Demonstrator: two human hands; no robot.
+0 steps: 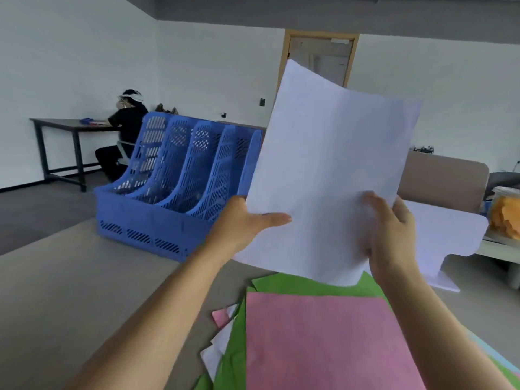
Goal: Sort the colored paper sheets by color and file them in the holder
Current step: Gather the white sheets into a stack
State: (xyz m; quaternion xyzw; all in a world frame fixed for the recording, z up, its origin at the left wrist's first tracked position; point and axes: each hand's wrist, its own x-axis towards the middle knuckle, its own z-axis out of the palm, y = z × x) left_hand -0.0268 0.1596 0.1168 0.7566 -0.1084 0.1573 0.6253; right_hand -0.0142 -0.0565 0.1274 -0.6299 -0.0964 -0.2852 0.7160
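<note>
Early: left hand (pixel 247 223) and right hand (pixel 391 232) each grip the lower edge of white paper sheets (pixel 332 153) held up beside the blue perforated plastic holder (pixel 168 190), whose slots look empty; pink-green-white pile (pixel 323 339) lies unsorted on the grey table (pixel 84 291)

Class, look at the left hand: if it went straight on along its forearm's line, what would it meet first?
Most likely the right end of the blue holder, just beyond the left hand. The white sheet in its grip hides the path past that, so depth is unsure.
</note>
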